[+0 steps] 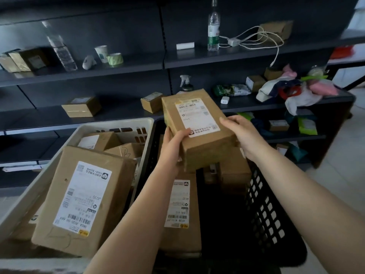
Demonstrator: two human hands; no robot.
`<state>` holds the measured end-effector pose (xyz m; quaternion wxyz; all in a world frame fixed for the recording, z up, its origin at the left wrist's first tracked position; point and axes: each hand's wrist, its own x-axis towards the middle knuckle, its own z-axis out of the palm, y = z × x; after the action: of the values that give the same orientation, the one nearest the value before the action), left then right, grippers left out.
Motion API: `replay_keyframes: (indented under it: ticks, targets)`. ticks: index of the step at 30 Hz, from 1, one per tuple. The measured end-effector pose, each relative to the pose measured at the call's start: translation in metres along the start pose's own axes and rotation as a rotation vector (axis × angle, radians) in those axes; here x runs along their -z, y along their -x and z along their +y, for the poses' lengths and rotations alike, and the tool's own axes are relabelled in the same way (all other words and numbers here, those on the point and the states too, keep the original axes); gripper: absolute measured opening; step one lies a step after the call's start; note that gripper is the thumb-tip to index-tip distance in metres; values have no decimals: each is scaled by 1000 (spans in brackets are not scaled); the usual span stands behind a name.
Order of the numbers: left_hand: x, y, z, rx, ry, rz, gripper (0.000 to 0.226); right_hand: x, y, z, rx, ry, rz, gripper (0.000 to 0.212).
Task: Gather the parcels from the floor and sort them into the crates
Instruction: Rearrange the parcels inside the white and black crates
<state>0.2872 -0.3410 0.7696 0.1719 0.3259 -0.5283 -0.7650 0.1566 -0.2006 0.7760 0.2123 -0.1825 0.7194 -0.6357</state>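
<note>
Matt brown cardboard parcel (197, 131) with smooth white paper label (197, 115), perforated black plastic crate (264, 210), pale plastic crate (110, 125), dark matt metal shelves (118, 66)

Dark grey metal shelving unit (138, 64) spans the background in several tiers. Pale tiled floor (339, 151) lies to the right of the shelving unit. Lighting is dim, brighter toward its right end.

Two crates: one white crate (118, 123) holding at least four cardboard parcels (85, 198), one black crate (264, 210) with about four more; one parcel (197, 127) held by two hands; two bottles (213, 26) on the shelves
</note>
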Motion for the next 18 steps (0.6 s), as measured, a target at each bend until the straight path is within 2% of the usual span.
replay_keyframes:
  ticks: [3,5,7,9,11,14,16,18]
  targets:
    - [1,23,0,108,-87,-102,92,17,24,-5,-218,-161,-71,61]
    - [4,37,-7,165,-107,-128,74,26,39,1,-350,-211,-36,70]
    - [12,46,-16,249,-73,-126,55,29,54,8,-450,-137,52,64]
    - [25,53,-24,321,-13,-108,50,28,66,18,-449,199,133,45]
    - [37,56,-26,326,27,-77,51,23,70,29,-329,615,142,40]
    - [52,58,-27,295,47,-44,51,3,71,40,-362,853,29,67]
    - [58,60,-26,295,55,-34,48,-12,65,51,-401,971,42,85]
    - [63,61,-28,299,71,-14,43,-25,58,61,-406,1034,96,92]
